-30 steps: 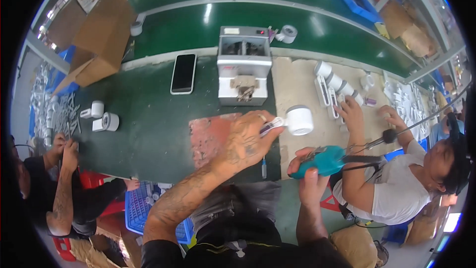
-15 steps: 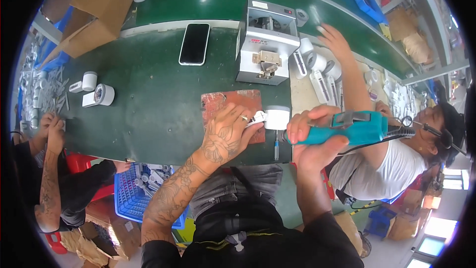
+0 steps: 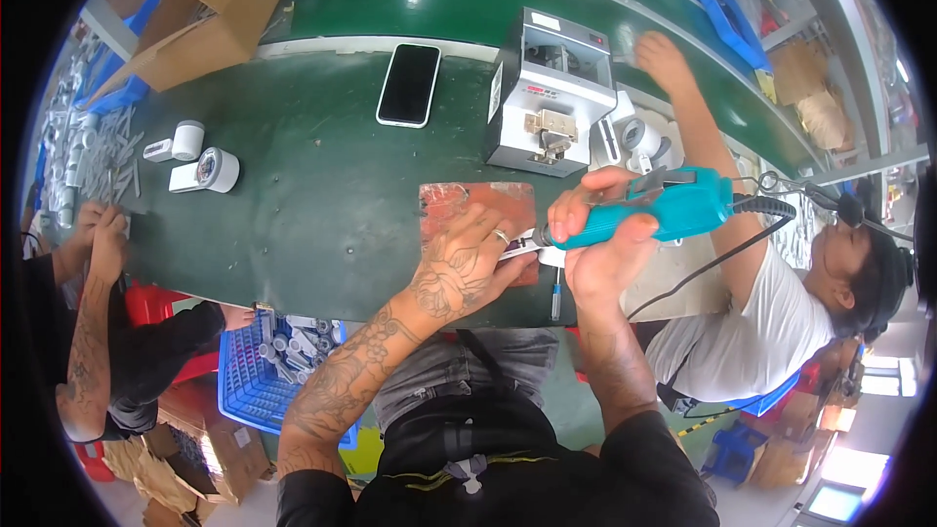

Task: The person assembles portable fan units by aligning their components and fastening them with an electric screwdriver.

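Observation:
My left hand, with a ring on one finger, presses a slim white plastic part down over a worn red pad. Its fingers are closed around the part. In my right hand is a teal electric screwdriver, held almost level with its nose pointing left at the white part. The nose meets or nearly meets that part; the bit itself is hidden. Below them lies a small blue-handled screwdriver. A white cylindrical piece under the electric screwdriver is mostly covered.
A grey bench machine stands behind the pad, and a phone lies left of it. White round-headed devices sit at left. A co-worker reaches across at right; another works at left. A blue basket of parts is below the bench edge.
My right hand has brought the electric screwdriver left and up, against or close to the white part in my left hand. The white cylinder is now mostly covered. The view has shifted slightly.

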Demonstrator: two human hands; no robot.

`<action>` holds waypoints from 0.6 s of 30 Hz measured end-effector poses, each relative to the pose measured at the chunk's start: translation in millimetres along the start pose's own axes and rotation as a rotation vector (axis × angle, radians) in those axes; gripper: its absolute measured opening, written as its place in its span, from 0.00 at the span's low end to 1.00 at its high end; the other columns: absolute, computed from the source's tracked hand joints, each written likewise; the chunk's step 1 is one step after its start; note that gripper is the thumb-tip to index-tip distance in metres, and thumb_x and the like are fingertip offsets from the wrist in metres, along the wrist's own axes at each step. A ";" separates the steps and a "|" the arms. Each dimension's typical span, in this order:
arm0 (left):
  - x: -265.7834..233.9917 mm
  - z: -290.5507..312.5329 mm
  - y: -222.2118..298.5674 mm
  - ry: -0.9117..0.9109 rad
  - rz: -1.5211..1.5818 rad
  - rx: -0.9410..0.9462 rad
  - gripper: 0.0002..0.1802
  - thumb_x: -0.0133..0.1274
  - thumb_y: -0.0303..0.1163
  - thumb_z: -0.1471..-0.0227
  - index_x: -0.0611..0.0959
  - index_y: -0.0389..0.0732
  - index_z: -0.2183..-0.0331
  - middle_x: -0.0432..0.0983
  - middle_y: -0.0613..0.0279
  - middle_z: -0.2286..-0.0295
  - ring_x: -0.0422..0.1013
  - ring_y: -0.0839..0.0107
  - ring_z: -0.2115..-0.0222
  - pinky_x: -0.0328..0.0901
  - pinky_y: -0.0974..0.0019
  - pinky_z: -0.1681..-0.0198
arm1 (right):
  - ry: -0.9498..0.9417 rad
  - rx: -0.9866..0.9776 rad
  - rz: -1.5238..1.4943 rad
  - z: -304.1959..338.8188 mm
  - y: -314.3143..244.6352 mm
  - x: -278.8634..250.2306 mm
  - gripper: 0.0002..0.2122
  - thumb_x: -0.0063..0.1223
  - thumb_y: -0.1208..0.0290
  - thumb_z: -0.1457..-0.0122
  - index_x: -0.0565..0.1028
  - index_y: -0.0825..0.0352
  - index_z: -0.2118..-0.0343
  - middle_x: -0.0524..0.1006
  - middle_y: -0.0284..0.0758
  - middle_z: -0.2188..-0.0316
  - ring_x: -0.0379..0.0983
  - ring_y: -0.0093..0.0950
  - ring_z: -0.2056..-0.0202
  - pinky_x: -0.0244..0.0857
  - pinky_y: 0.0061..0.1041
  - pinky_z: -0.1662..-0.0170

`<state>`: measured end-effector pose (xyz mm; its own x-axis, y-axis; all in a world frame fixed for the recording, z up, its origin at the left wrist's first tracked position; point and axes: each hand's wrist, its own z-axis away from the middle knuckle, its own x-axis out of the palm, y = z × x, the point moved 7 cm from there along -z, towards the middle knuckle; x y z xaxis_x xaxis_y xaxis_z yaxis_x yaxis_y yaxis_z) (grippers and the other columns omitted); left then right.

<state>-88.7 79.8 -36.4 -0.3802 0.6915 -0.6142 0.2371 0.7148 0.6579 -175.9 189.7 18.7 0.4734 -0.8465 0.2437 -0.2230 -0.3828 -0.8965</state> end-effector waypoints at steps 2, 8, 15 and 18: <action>0.3 1.9 -0.4 0.021 -0.034 0.031 0.16 0.67 0.34 0.53 0.82 0.36 0.63 0.77 0.55 0.66 0.74 0.53 0.60 0.71 0.52 0.56 | 0.011 0.008 0.002 1.2 1.7 -1.0 0.39 0.49 0.28 0.44 0.69 0.70 0.58 0.67 0.32 0.82 0.65 0.25 0.80 0.63 0.27 0.74; 3.1 2.5 -3.6 0.031 -0.037 0.050 0.18 0.65 0.34 0.53 0.81 0.36 0.62 0.76 0.52 0.64 0.73 0.52 0.59 0.71 0.53 0.55 | 0.025 0.025 0.014 0.8 2.6 -2.5 0.39 0.49 0.27 0.45 0.69 0.70 0.58 0.67 0.31 0.82 0.65 0.24 0.80 0.62 0.27 0.74; 0.7 1.7 -9.3 0.020 -0.004 0.062 0.18 0.65 0.34 0.53 0.82 0.35 0.61 0.77 0.51 0.64 0.74 0.51 0.60 0.71 0.53 0.52 | 0.005 0.065 -0.042 -0.8 12.8 -1.1 0.38 0.52 0.29 0.44 0.69 0.69 0.58 0.67 0.32 0.81 0.66 0.26 0.79 0.62 0.28 0.74; -9.2 7.4 -12.3 0.086 -0.037 0.060 0.18 0.65 0.34 0.53 0.83 0.35 0.60 0.77 0.52 0.64 0.74 0.52 0.59 0.70 0.53 0.50 | -0.016 0.094 -0.113 1.1 23.9 5.3 0.35 0.56 0.33 0.44 0.70 0.69 0.56 0.69 0.33 0.81 0.66 0.27 0.79 0.62 0.28 0.74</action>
<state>-81.5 65.4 -42.1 -0.4643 0.6546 -0.5966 0.2731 0.7466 0.6066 -177.8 176.4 -1.8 0.5049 -0.7935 0.3398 -0.0872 -0.4385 -0.8945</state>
